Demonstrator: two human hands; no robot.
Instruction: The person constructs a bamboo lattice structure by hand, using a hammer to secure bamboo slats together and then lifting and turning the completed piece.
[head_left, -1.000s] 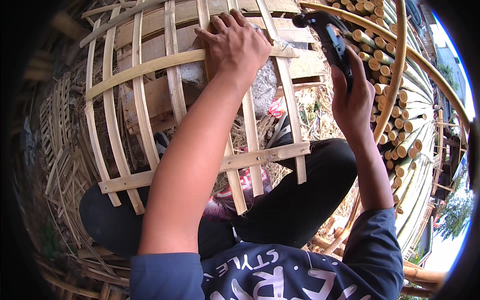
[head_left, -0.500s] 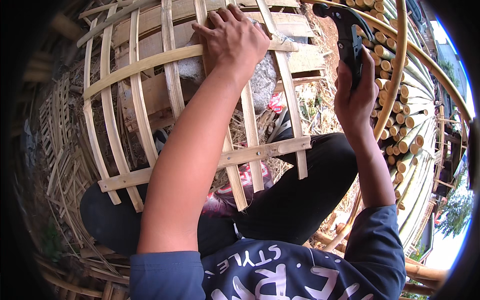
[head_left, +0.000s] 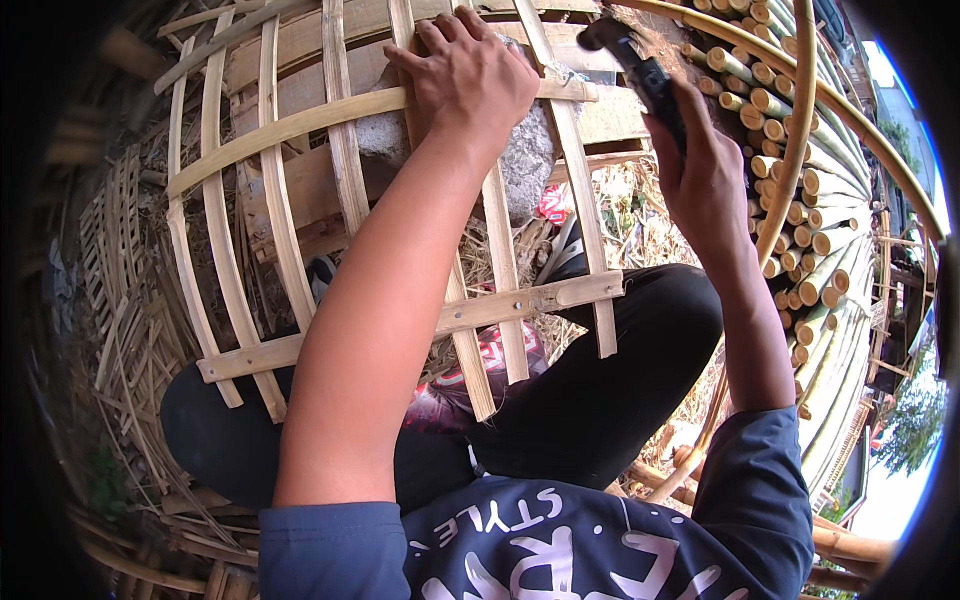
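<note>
My left hand (head_left: 470,75) presses flat on the bamboo frame (head_left: 400,310); my right hand (head_left: 700,170) grips a hammer (head_left: 635,65), which could strike those far fingers.

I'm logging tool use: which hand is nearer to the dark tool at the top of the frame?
Right. The right hand grips the dark tool; the left hand presses on the bamboo slat frame, apart from the tool.
</note>
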